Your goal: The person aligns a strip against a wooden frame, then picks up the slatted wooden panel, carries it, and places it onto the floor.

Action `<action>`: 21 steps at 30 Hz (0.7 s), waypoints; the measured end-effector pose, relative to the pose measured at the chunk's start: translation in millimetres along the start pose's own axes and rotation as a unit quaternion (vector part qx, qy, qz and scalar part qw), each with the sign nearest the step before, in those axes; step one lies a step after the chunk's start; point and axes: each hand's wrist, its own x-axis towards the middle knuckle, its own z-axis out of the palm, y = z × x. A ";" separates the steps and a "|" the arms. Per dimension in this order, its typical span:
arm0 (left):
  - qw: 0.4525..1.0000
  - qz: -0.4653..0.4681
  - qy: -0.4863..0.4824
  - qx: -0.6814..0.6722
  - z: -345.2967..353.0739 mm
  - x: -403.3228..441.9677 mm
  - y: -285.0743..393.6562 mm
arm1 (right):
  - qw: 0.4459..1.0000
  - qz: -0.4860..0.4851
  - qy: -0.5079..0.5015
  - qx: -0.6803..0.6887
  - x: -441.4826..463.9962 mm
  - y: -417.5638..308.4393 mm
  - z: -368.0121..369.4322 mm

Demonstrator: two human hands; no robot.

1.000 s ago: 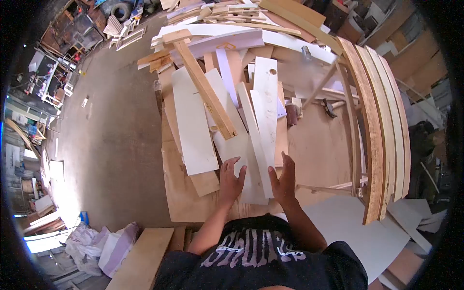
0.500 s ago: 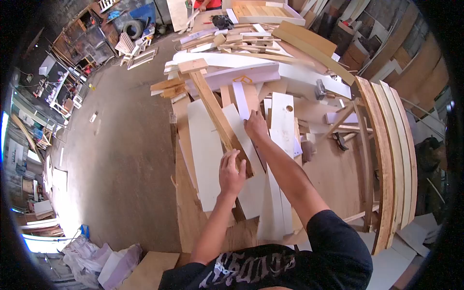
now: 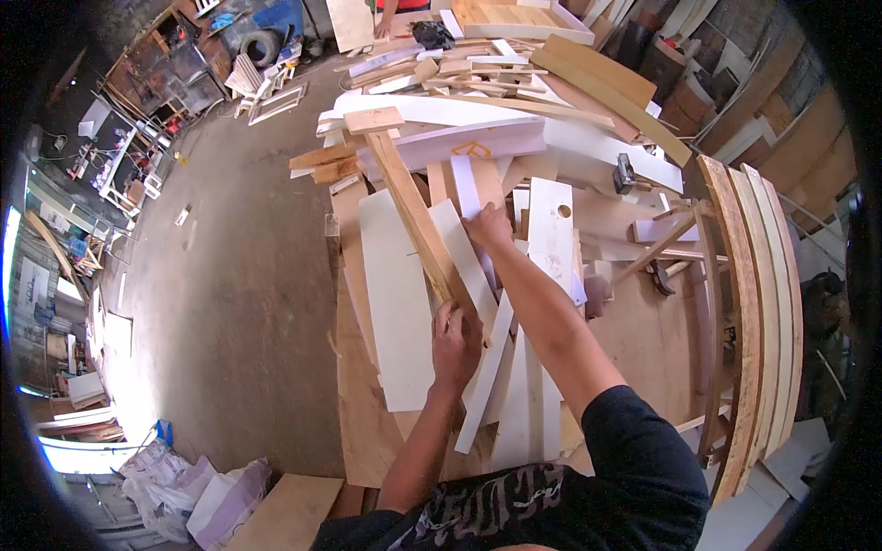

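Running diagonally over the pile is a wooden post (image 3: 404, 197) with a short crosspiece (image 3: 374, 119) at its far end. My left hand (image 3: 457, 344) has its fingers curled round the near end of this post. Farther forward and to the right, my right hand (image 3: 489, 227) is closed on a narrow white strip (image 3: 466, 184), partly covering it. White boards (image 3: 390, 303) lie beneath the post. Right of my right hand is a white board with a round hole (image 3: 549, 225). Another thin white strip (image 3: 484, 390) slants between my forearms.
Scrap wood (image 3: 469, 78) is heaped at the far end. A wooden frame with curved slats (image 3: 735, 312) stands at the right, a hammer (image 3: 659, 278) beside it. Concrete floor (image 3: 248, 275) stretches along the left. Another person's hand (image 3: 384, 29) shows at the top.
My left hand has closed round the post's near end, where its fingers were raised before. A thin white strip now shows between my forearms. The view has shifted slightly.
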 end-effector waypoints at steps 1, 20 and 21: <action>1.000 0.002 0.003 0.004 -1.4 -0.8 -1.7 | 1.000 -0.003 0.001 0.004 2.7 -2.6 -1.8; 0.989 -0.104 -0.025 -0.103 -62.6 -87.4 -6.2 | 0.916 -0.127 0.275 0.265 -23.5 -23.9 -165.5; 0.983 -0.132 -0.047 -0.123 -66.4 -85.2 1.5 | 0.897 -0.166 0.297 0.282 -35.7 -26.9 -171.1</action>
